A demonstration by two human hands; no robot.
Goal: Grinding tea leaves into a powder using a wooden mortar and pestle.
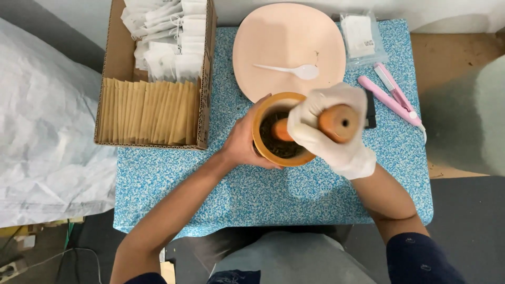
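Gripping pestle (336, 122) — mortar (273, 138) steadied

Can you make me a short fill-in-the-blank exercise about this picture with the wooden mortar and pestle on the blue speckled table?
1. The gloved right hand grips the orange wooden ____ inside the round wooden mortar.
2. The bare left hand steadies the mortar from its ____ side.
3. The white plastic spoon lies on the pale peach ____.
4. The brown cardboard box holds paper sachets and stands on the blue speckled table at its ____ edge.

Missing words: pestle; left; plate; left
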